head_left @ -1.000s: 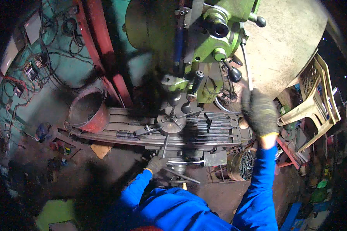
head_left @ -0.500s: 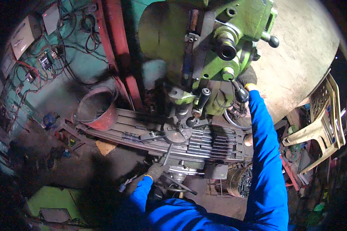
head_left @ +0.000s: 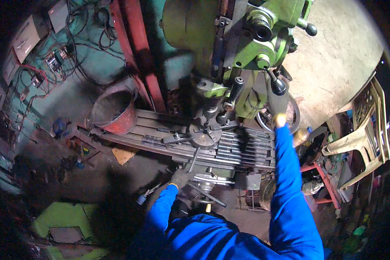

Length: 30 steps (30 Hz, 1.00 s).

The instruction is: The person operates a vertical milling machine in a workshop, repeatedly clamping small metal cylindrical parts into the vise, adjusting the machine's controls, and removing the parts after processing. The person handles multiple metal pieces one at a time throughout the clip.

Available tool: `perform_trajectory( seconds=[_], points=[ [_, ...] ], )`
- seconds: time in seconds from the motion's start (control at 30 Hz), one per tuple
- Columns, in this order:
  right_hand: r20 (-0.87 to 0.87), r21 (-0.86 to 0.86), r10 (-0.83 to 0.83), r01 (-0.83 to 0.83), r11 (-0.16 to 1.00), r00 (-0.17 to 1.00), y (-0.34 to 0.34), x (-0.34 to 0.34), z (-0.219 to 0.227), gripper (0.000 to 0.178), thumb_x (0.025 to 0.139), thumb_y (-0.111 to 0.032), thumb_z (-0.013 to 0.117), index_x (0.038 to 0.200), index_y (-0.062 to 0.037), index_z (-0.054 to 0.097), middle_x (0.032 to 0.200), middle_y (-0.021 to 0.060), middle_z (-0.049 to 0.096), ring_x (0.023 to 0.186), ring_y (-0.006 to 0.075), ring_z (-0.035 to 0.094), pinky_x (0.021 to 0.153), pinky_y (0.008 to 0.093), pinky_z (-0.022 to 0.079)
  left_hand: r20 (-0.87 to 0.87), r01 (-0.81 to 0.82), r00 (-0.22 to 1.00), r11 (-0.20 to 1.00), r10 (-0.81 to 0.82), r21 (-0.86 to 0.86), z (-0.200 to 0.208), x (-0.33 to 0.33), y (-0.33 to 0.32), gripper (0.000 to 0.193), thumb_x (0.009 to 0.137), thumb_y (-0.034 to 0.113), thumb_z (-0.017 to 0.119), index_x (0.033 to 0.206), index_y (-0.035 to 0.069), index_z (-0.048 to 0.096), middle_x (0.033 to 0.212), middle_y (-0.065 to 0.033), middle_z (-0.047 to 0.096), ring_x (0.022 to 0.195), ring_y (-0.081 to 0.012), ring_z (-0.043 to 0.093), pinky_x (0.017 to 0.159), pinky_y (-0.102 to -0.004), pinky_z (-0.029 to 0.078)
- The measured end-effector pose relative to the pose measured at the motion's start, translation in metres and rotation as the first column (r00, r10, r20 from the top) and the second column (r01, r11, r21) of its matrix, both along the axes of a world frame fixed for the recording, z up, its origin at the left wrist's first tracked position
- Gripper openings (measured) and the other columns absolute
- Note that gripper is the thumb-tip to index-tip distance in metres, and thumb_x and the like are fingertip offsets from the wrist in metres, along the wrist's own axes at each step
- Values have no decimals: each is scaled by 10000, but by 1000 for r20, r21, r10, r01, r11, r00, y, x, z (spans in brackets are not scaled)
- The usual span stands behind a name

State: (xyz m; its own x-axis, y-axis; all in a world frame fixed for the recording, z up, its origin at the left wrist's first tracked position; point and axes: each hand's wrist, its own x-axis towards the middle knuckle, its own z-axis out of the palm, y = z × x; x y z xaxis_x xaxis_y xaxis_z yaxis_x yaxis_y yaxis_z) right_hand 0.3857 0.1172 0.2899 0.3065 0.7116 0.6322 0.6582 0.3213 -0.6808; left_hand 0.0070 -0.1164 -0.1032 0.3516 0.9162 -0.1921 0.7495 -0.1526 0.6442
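My left hand [head_left: 183,177], in a grey glove, is closed round a metal rod [head_left: 195,159]. This rod slants up to a round clamped fixture [head_left: 203,138] on the slotted machine table [head_left: 154,125]. Above the fixture is the spindle [head_left: 210,108] of a green machine [head_left: 262,56]. My right hand [head_left: 279,106], gloved too, is smeared by motion, so its fingers do not show clearly. It is just below a lever with a black knob [head_left: 278,87], and I cannot tell whether they touch. Several metal bars [head_left: 229,147] lie side by side on the table, right of the fixture.
A red bucket [head_left: 121,121] stands at the table's left end. Cream plastic chairs [head_left: 364,143] are at the right, near a bottle [head_left: 302,135]. A red steel column [head_left: 136,47] rises behind, and cables [head_left: 73,47] hang on the left wall. Crank handles [head_left: 208,195] stick out below the table.
My right hand has come down and away from the side of the green machine head. The left hand stays on the rod. The whole view has shifted slightly.
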Motion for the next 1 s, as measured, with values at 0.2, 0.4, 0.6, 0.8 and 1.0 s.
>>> perform_trajectory(
  seconds=[0.2, 0.4, 0.6, 0.8, 1.0],
  points=[
    [122, -400, 30, 22, 916, 992, -216, -82, -213, 249, 942, -251, 630, 1040, -24, 661, 967, 222, 681, 892, 414, 649, 807, 483, 504, -261, 230, 945, 968, -197, 103, 20, 2, 3, 310, 939, 300, 546, 1196, 222, 701, 1115, -208, 671, 938, -437, 657, 823, -516, 538],
    [369, -664, 478, -133, 735, 797, -275, -83, -346, 237, 875, -182, 620, 1083, -68, 635, 1036, 168, 669, 927, 399, 642, 758, 495, 527, -84, -218, 976, 942, 203, -254, 34, 3, 5, 496, 877, 531, 597, 1039, 88, 751, 1081, -237, 695, 995, -436, 651, 891, -528, 495],
    [651, -606, 437, 77, 792, 620, -269, -87, -391, 234, 889, -177, 561, 1100, -136, 653, 1056, 111, 671, 929, 330, 658, 783, 477, 532, -137, -162, 981, 960, 133, -228, 72, 5, 6, 500, 906, 514, 564, 1097, 80, 722, 1131, -264, 668, 1021, -454, 639, 910, -529, 490],
    [348, -913, 769, 6, 408, 537, -259, -77, -341, 382, 882, -313, 599, 1178, -72, 594, 991, 205, 692, 895, 406, 673, 786, 532, 526, -232, 44, 969, 987, -79, -152, 96, 8, 12, 380, 968, 352, 512, 1280, 166, 623, 1100, -249, 657, 964, -464, 650, 854, -544, 516],
    [159, -946, 800, -143, 291, 578, -280, -24, -165, 527, 860, -475, 614, 1262, -134, 597, 1022, 261, 686, 935, 433, 670, 807, 508, 521, -258, 179, 950, 984, -177, -16, 89, 6, 4, 340, 933, 223, 548, 1257, 194, 649, 1045, -256, 667, 930, -437, 663, 779, -542, 538]
  ],
)
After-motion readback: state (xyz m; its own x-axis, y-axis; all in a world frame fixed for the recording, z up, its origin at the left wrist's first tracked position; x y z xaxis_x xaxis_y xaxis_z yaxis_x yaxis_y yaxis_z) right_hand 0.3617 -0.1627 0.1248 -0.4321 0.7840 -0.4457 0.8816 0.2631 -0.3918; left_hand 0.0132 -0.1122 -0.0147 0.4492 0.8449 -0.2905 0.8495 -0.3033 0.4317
